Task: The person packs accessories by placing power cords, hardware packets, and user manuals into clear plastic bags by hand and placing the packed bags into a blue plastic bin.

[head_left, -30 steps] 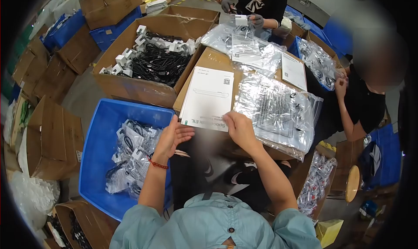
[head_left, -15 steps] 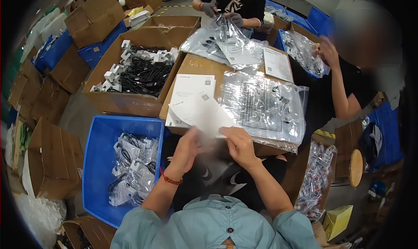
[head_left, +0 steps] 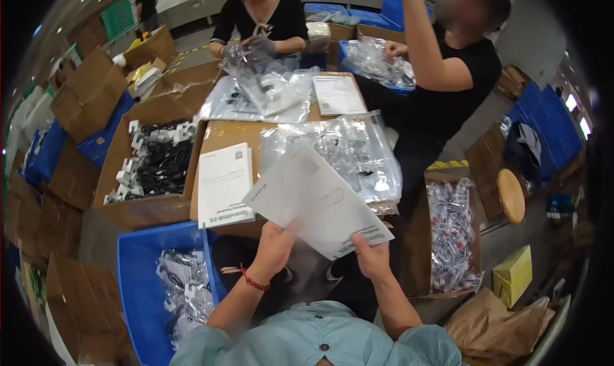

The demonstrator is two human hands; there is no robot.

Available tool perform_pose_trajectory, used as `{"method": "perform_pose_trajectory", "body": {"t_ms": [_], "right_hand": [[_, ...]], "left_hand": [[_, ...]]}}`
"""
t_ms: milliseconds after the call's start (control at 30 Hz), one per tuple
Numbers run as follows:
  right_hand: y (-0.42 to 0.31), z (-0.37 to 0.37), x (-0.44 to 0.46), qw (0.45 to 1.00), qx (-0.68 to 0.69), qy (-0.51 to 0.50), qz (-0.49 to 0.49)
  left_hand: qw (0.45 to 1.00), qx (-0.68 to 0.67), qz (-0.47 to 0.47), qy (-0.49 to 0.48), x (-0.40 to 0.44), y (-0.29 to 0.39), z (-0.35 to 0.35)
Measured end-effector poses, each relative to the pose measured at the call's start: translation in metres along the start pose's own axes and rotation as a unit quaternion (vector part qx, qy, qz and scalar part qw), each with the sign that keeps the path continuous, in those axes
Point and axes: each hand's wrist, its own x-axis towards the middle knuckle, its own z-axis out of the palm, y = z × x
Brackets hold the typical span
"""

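Observation:
A white printed manual (head_left: 320,196) is held tilted in front of me, over the near edge of the carton table. My left hand (head_left: 275,246) grips its lower left edge, and a red beaded bracelet circles that wrist. At the manual's lower right corner, my right hand (head_left: 372,256) has thumb and fingers closed on it. A stack of similar manuals (head_left: 224,190) lies on the left of the carton. Partly behind the held manual are flat clear plastic bags (head_left: 377,164) with dark print.
On the left, a blue bin (head_left: 144,270) holds bagged cables, and a carton (head_left: 105,139) holds black cables with white ends. Small bagged parts fill another carton (head_left: 451,238) at right. Two people sit opposite; one, in grey gloves (head_left: 259,46), handles a clear bag.
The manual has come away from the stack and is now held between both hands. My view has tilted up and shifted right. The person at right has raised an arm.

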Motion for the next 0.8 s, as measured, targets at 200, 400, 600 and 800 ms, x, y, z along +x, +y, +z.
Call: {"method": "perform_pose_trajectory", "body": {"t_ms": [200, 400, 600, 800], "right_hand": [[-0.045, -0.074, -0.001, 0.932, 0.026, 0.332, -0.145], [-0.037, -0.077, 0.017, 0.92, -0.067, 0.315, -0.222], [-0.047, -0.054, 0.042, 0.877, -0.393, 0.079, -0.264], [-0.082, -0.037, 0.057, 0.87, -0.461, 0.017, -0.174]], "left_hand": [[0.958, 0.081, 0.245, 0.125, 0.051, 0.018, 0.041], [0.769, 0.423, 0.41, 0.247, 0.114, 0.032, 0.101], [0.891, 0.278, 0.321, 0.16, 0.171, 0.044, 0.077], [0.877, 0.252, 0.381, 0.151, 0.13, 0.086, 0.084]]}}
